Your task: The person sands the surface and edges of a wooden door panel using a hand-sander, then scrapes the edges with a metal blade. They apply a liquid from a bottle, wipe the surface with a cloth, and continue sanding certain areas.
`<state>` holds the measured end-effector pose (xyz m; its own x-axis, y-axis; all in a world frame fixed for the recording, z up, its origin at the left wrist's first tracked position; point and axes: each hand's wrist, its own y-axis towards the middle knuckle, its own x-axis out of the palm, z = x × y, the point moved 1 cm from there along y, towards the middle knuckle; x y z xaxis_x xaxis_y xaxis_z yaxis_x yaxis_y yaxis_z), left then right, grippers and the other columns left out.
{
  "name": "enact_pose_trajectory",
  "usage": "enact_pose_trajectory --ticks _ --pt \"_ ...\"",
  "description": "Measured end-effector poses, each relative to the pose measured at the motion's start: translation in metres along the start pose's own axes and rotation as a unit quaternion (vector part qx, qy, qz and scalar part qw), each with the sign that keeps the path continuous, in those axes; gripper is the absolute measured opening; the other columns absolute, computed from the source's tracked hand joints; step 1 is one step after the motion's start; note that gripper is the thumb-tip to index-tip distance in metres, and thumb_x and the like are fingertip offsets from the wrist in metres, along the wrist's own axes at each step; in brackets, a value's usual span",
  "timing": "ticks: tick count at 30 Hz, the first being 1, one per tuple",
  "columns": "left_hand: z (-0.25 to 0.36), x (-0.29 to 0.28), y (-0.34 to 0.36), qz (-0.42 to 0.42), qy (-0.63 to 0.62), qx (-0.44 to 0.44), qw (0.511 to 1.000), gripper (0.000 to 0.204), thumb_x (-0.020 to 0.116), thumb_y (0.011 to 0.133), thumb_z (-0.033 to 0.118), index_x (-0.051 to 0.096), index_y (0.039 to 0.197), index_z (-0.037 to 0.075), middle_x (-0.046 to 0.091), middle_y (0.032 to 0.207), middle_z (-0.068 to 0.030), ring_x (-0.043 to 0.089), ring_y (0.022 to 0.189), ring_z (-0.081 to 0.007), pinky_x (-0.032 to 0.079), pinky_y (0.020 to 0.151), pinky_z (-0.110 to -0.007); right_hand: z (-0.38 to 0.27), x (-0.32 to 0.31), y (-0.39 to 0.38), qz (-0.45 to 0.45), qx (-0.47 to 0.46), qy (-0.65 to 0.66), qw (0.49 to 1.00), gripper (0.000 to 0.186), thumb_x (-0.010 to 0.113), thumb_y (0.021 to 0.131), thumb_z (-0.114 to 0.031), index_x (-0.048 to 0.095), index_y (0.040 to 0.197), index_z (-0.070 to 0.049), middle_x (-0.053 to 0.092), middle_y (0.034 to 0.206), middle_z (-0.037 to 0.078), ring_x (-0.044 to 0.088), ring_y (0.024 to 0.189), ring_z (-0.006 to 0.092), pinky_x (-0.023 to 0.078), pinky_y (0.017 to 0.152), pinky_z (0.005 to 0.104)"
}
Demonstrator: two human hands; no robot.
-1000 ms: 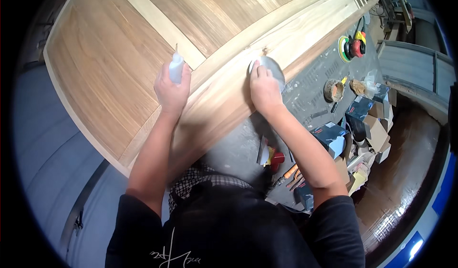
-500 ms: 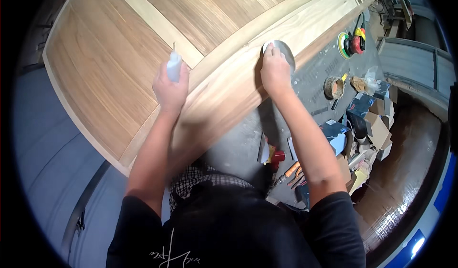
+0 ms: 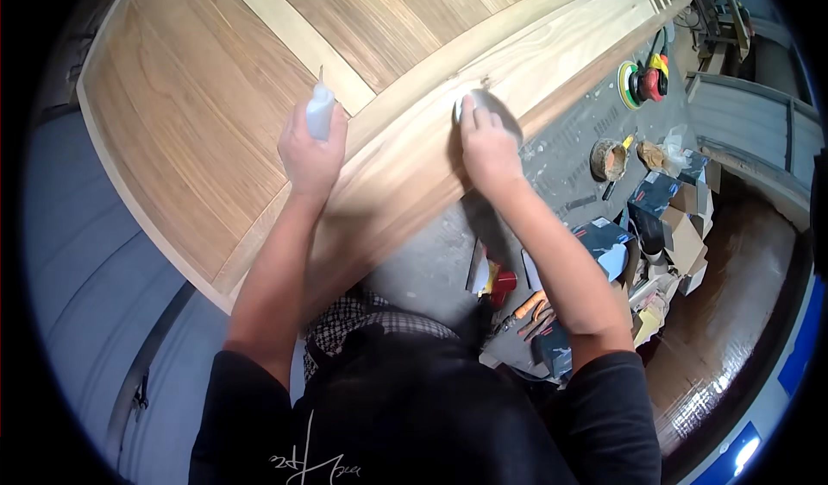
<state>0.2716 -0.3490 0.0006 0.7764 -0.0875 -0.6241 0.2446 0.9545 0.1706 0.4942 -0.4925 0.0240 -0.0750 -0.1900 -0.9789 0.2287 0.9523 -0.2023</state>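
In my left hand [image 3: 312, 157] is a small translucent white squeeze bottle [image 3: 320, 114], its thin nozzle pointing up and away from me. That hand is above the wooden panel [image 3: 198, 122], close to its pale frame. My right hand [image 3: 492, 144] is closed on a round grey sanding disc [image 3: 503, 110], pressed flat to the pale wooden rail [image 3: 405, 170] along the panel's near side. The disc's white edge shows at the fingertips, and the palm hides part of it. A small dark mark [image 3: 485, 82] lies on the wood just beyond the disc.
On the grey bench [image 3: 423, 265] to the right lie a power sander [image 3: 642, 82], a crusted round pot [image 3: 609, 159] and crumpled plastic [image 3: 673, 144]. Opened dark boxes [image 3: 653, 192] crowd its right edge. Nearer me are a red-capped item [image 3: 502, 286] and orange-handled pliers [image 3: 529, 305].
My right hand has slid left and slightly nearer along the rail with the sanding disc, uncovering the dark mark. My left hand, still holding the bottle, has shifted slightly right.
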Motion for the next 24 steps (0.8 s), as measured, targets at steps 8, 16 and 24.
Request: enact_pose_trajectory --ticks 8,16,24 --pt "-0.001 0.001 0.002 -0.002 0.0 0.017 1.0 0.028 0.075 0.093 0.026 0.068 0.105 0.001 0.07 0.087 -0.0164 0.068 0.077 -0.0303 0.053 0.073 -0.04 -0.01 0.005 -0.006 0.063 -0.018 -0.007 0.998 0.059 0.056 0.085 0.0 0.049 0.143 0.01 0.063 0.114 0.022 0.067 0.098 0.0363 0.058 0.081 0.0454" --pt "-0.005 -0.003 0.002 -0.015 0.013 0.047 0.999 0.025 0.076 0.093 0.024 0.069 0.094 0.0 0.065 0.083 -0.0115 0.063 0.073 -0.0247 0.05 0.069 -0.037 -0.013 0.006 0.003 0.049 -0.002 -0.028 0.998 0.056 0.058 0.086 -0.005 0.05 0.138 0.015 0.066 0.108 0.024 0.067 0.097 0.0353 0.059 0.082 0.0406" --pt "0.003 0.003 0.003 0.015 -0.011 0.08 0.997 0.025 0.072 0.093 0.027 0.067 0.088 0.003 0.06 0.079 -0.0142 0.061 0.074 -0.0352 0.048 0.066 -0.045 0.007 -0.007 0.015 0.085 0.076 0.081 0.99 0.021 0.053 0.089 0.0 0.062 0.106 0.008 0.066 0.106 0.024 0.067 0.096 0.0367 0.058 0.08 0.0434"
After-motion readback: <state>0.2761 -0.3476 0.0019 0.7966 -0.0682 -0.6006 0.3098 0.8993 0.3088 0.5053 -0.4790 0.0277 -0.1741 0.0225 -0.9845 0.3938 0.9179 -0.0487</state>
